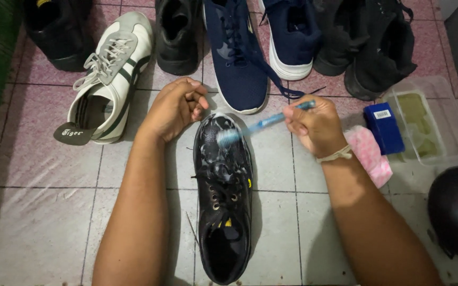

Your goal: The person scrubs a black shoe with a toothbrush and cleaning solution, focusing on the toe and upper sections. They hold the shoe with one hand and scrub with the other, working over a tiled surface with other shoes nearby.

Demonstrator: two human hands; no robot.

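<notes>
A black lace-up shoe (223, 201) stands on the tiled floor between my forearms, its toe pointing away and covered in white foam. My right hand (314, 124) grips a blue toothbrush (263, 124) whose bristled head rests on the foamy toe. My left hand (176, 106) is curled into a loose fist just left of the toe, touching its edge, with nothing visible in it.
A row of shoes lies beyond: a white sneaker (109, 79), black shoes (178, 34), navy sneakers (237, 53) and more black ones (377, 42). At right sit a blue box (384, 127), a pink cloth (369, 153), a clear plastic container (425, 124) and a black helmet (457, 212).
</notes>
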